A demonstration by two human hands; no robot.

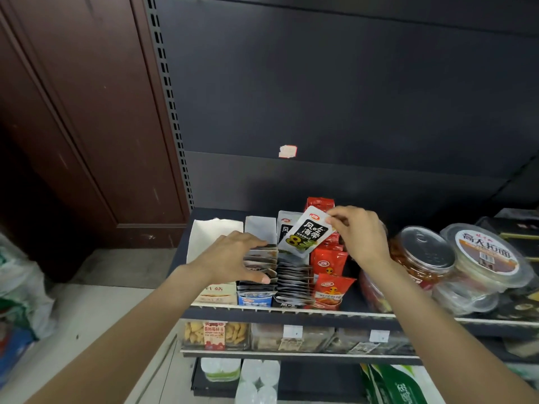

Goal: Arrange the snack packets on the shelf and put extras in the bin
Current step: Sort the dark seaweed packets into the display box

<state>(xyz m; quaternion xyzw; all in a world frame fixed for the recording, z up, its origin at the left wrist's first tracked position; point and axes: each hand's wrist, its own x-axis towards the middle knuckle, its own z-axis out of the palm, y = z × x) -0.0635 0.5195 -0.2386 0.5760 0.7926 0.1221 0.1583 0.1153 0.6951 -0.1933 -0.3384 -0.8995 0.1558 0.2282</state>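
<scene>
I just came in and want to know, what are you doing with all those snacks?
A person is tidying snack packets on a shop shelf. The right hand pinches one black-and-white packet by its top corner, above the rows. The left hand spreads over a row of dark packets standing in a box. Red packets sit to the right.
</scene>
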